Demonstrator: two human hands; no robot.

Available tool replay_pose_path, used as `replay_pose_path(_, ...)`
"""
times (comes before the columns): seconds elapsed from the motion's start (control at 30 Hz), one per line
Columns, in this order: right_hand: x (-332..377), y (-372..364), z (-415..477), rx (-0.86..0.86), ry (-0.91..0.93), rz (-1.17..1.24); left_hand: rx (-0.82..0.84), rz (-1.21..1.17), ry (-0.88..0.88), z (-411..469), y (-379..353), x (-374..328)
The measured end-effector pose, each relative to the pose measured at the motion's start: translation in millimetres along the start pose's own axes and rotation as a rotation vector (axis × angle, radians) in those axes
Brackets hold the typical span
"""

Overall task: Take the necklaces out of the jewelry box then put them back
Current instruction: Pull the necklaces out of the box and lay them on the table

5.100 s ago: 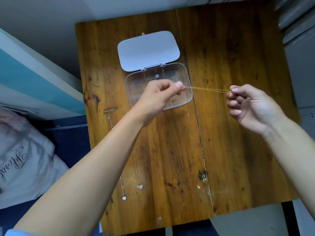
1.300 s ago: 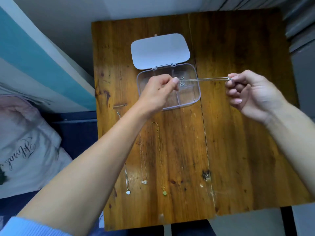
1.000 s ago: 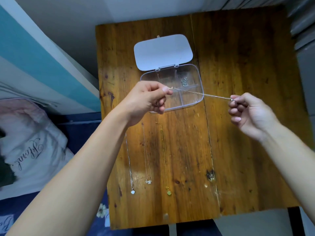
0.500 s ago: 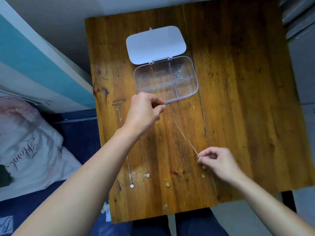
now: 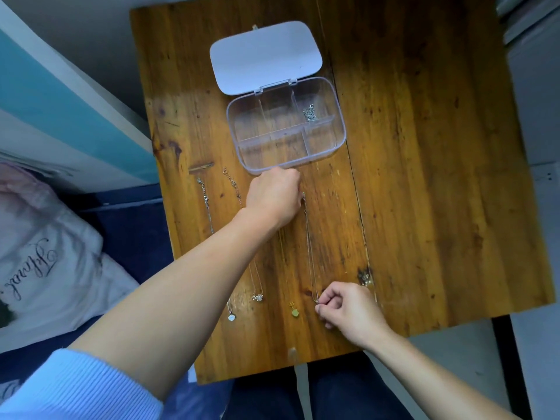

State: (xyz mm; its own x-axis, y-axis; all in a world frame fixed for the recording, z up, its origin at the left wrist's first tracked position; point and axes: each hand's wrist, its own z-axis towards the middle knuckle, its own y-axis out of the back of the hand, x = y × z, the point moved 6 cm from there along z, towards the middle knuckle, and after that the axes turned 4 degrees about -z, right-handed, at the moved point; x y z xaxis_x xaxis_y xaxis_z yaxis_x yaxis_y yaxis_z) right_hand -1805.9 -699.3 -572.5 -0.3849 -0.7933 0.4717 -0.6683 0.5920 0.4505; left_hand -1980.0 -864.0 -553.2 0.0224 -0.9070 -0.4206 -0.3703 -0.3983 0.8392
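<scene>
A thin silver chain necklace (image 5: pixel 309 247) is being held stretched along the brown wooden counter (image 5: pixel 424 177), its ends pinched in the closed fingers of the left hand (image 5: pixel 274 198) and right hand (image 5: pixel 348 307), near the front edge, below the open clear plastic jewelry box (image 5: pixel 286 125).

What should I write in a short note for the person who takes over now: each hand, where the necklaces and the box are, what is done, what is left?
Left hand: closed on the top end of the fourth necklace, just below the jewelry box.
Right hand: pinching that necklace's lower end, near the table's front edge.
Three necklaces already lie straight on the table: white pendant, clear pendant, green pendant.
Box open, lid flat behind it; one silver chain remains in the back right compartment.
Left: release this necklace, take out the last chain, then return all to the box.
</scene>
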Motion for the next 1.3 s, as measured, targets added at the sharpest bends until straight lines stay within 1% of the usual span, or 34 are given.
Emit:
replay_pose_path(0.13,0,2,-1,-0.031,0.004,-0.119,-0.008,0.015,-0.002,1,-1,1)
replay_pose_path(0.23,1,8,-5,-0.036,0.014,-0.130,-0.032,-0.003,-0.020,-3,5,0)
replay_pose_path(0.3,6,22,-5,-0.062,0.027,-0.107,-0.095,-0.030,-0.035,-9,15,0)
replay_pose_path(0.37,16,51,3,-0.144,0.056,-0.071,-0.211,-0.067,-0.033,-16,33,5)
replay_pose_path(0.43,40,92,19,-0.272,0.134,-0.052,-0.332,-0.118,0.019,-22,52,15)
replay_pose_path(0.47,57,115,30,-0.341,0.187,-0.042,-0.365,-0.149,0.062,-23,59,23)
replay_pose_path(0.53,96,155,52,-0.456,0.285,-0.025,-0.369,-0.198,0.163,-24,65,38)
replay_pose_path(0.6,138,181,76,-0.521,0.366,-0.112,-0.361,-0.226,0.250,-25,66,49)
replay_pose_path(0.7,187,194,113,-0.542,0.417,-0.325,-0.343,-0.295,0.307,-25,61,57)
replay_pose_path(0.83,217,187,154,-0.540,0.373,-0.638,-0.318,-0.522,0.344,-25,52,60)
replay_pose_path(0.9,221,180,166,-0.530,0.348,-0.788,-0.332,-0.586,0.338,-27,52,61)
replay_pose_path(0.97,225,177,174,-0.537,0.323,-0.864,-0.330,-0.625,0.332,-28,53,62)
replay_pose_path(1.1,229,177,183,-0.556,0.251,-0.818,-0.328,-0.665,0.334,-28,54,64)
replay_pose_path(1.3,224,179,188,-0.520,0.208,-0.770,-0.338,-0.698,0.344,-29,53,64)
